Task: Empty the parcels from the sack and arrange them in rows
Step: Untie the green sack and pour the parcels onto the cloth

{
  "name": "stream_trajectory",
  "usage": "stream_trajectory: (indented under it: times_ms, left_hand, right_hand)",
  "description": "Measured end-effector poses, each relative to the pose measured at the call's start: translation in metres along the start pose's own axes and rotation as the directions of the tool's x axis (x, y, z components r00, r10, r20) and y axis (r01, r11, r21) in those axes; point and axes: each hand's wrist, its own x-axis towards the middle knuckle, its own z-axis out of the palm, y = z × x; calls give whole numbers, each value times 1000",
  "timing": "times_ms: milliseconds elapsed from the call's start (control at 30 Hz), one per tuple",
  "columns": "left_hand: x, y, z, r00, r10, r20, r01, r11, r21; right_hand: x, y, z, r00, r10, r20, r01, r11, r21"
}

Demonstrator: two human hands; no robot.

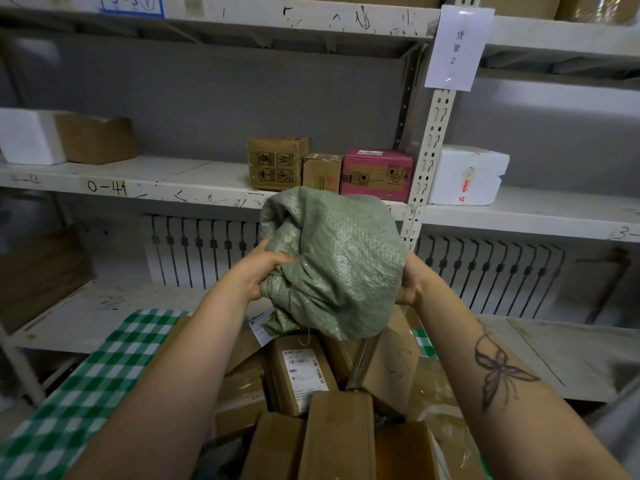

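Warehouse shelving (194,178) behind, a left hand (263,271) grips the limp green sack (332,265) at 9 o'clock and a right hand (410,282) clasps it at 3 o'clock, holding it bunched, apparently emptied, above parcels (304,375) heaped on the table (86,375) at 6 o'clock.

Sack (332,265): held up between both hands, above the parcels, in front of the middle shelf (138,188).
Left hand (263,271): grips the sack's left side.
Right hand (412,282): on its right side, partly hidden behind it.
Parcels (301,372): heaped on the tablecloth (86,382), under the sack.
Three boxes (322,173): side by side on the middle shelf, behind the sack.
Upright post (431,150): just right of the three boxes.
Foam box (467,174): right of the post.
Radiator (201,251): under the middle shelf, at the back.
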Motion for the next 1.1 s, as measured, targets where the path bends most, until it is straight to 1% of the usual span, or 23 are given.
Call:
stream_trajectory:
  times_ms: [33,67,100,133,200,267,333,400,433,467,533,600,667,700,767,800,867,900,933,1033,1100]
  left_hand:
    - [0,-1,3,999,4,-52,-2,1000,20]
    - [-1,-2,5,994,7,-112,-4,1000,28]
    - [-3,-3,7,989,4,-150,-4,1000,1]
    - [-3,-5,8,987,-9,-160,-1,998,-65]
    - [-2,-11,7,991,-30,-131,1,976,-217]
    - [-3,-17,9,995,-13,-102,-26,929,-370]
    - [-12,-22,17,995,74,-70,-100,847,-522]
    - [-20,-29,25,984,111,-141,-175,768,-616]
    - [-22,-35,28,974,126,-188,-218,743,-632]
    - [-22,-41,28,964,143,-222,-254,737,-626]
    - [-29,-49,29,956,158,-248,-273,786,-554]
    - [-35,-56,25,972,135,-191,-214,841,-496]
    - [-38,-60,16,979,146,-143,-198,853,-483]
    - [-40,-57,13,980,144,-137,-193,854,-484]
    - [-41,-52,5,974,118,-194,-195,873,-448]
    - [-40,-48,1,967,94,-238,-183,905,-385]
    - [-34,-44,-16,940,52,-338,-149,952,-269]
    - [-29,-44,-28,920,47,-389,-157,954,-256]
    - [-26,-41,-41,902,40,-430,-171,947,-271]
    - [-14,-33,-99,860,15,-509,-186,940,-287]
    - [-7,-28,-137,854,29,-520,-183,951,-248]
  right_hand:
    - [0,0,2,1000,12,-18,-13,998,-56]
    - [0,1,3,999,16,-37,-19,997,-77]
    - [2,2,5,999,5,-50,-7,999,-52]
    - [2,3,7,997,-18,-75,17,1000,-14]
    - [3,4,9,990,-63,-129,67,997,25]
    - [5,9,8,975,-121,-184,110,992,-66]
    - [3,15,11,963,-169,-210,156,985,-80]
    - [5,21,18,958,-166,-232,165,986,-26]
    - [8,25,23,957,-152,-248,165,986,32]
    - [15,29,28,955,-129,-268,166,979,122]
    - [23,37,43,953,-73,-294,172,929,327]
    - [29,46,58,944,-73,-323,199,906,375]
    - [33,59,76,948,-77,-310,206,889,409]
    - [39,66,82,954,-69,-292,197,877,438]
    - [48,77,96,974,-40,-221,147,859,490]
    - [53,81,103,980,-26,-197,123,860,495]
    - [64,87,118,980,-68,-188,152,865,479]
    - [70,89,124,979,-87,-183,160,883,441]
    - [75,90,128,986,-90,-143,142,901,410]
    - [90,88,141,998,-25,55,5,940,340]
    - [100,86,145,977,29,213,-91,955,284]
